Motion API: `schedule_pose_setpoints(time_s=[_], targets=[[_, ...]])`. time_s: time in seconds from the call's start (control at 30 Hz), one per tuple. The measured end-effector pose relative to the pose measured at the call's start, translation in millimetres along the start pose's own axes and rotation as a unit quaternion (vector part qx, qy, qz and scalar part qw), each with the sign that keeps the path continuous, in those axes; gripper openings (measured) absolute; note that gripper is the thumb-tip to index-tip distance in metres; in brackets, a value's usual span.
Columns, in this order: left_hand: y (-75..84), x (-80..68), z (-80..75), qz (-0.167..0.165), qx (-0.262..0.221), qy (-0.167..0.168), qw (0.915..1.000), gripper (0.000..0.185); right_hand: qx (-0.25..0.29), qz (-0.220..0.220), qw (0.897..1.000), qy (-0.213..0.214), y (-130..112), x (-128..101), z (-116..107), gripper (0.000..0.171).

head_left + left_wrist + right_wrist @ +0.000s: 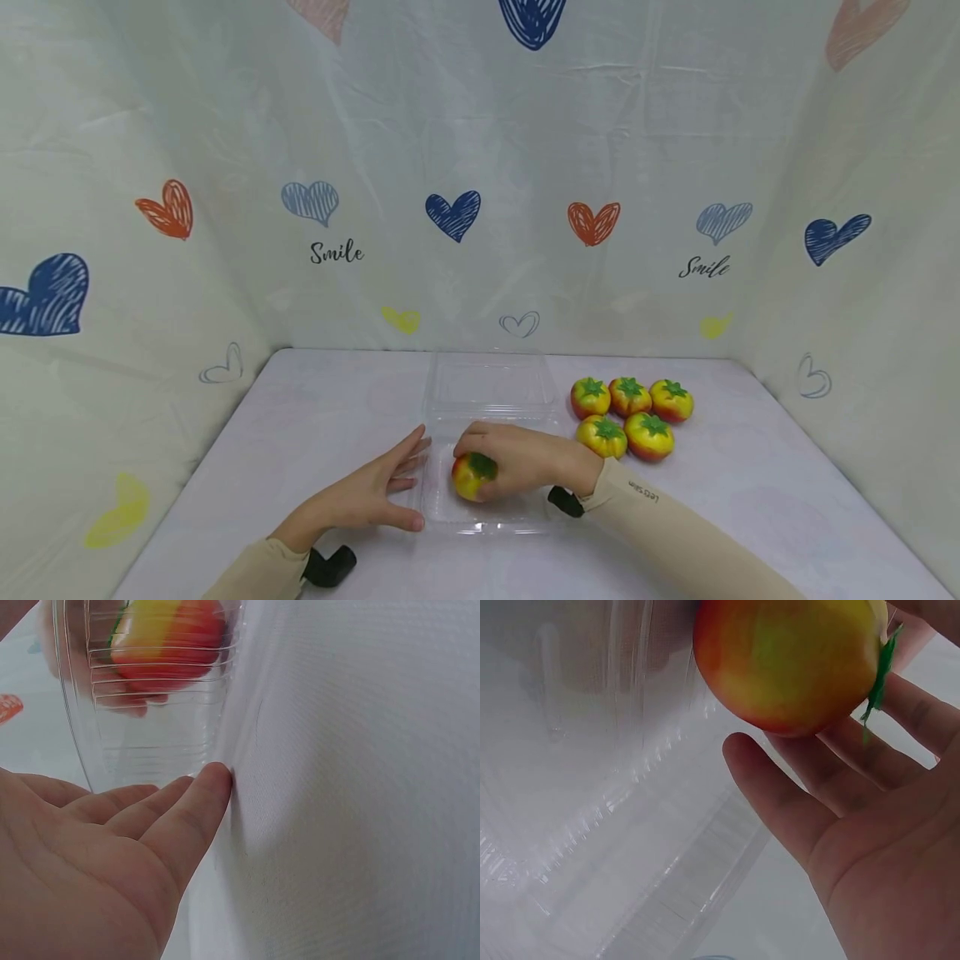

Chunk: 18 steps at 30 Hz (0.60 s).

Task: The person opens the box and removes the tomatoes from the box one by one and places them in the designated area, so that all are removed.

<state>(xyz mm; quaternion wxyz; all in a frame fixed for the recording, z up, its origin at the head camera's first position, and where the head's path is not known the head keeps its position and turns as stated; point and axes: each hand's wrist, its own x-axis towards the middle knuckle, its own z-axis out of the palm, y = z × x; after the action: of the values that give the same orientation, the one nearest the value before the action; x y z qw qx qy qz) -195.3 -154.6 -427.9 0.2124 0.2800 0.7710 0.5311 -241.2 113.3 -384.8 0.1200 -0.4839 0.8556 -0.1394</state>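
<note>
A clear plastic clamshell box [486, 388] lies open in the middle of the table, its lid tipped back. My right hand [517, 457] reaches into the front tray [480, 523] and grips a red-yellow toy tomato [472, 476] with a green top. The right wrist view shows the tomato [787, 664] held at the fingertips of that hand [855, 825] above the ribbed tray. My left hand [382, 487] lies flat with straight fingers touching the tray's left wall. In the left wrist view its fingertips [214, 780] press the tray wall [150, 742], and the tomato [169, 637] shows through it.
Several more toy tomatoes [630, 417] sit in a cluster right of the box. The white table [300, 433] is closed in on three sides by a cloth backdrop [480, 208] printed with hearts. Black wrist straps [330, 567] show on both arms.
</note>
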Motion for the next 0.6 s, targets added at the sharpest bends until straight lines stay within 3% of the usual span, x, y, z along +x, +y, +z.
schedule_pose_setpoints(time_s=[0.6], targets=[[-0.5,0.0,-0.7,0.001,-0.002,-0.006,1.0,0.114,-0.014,-0.005,1.0,-0.002,-2.0,0.3,-0.9,0.051]])
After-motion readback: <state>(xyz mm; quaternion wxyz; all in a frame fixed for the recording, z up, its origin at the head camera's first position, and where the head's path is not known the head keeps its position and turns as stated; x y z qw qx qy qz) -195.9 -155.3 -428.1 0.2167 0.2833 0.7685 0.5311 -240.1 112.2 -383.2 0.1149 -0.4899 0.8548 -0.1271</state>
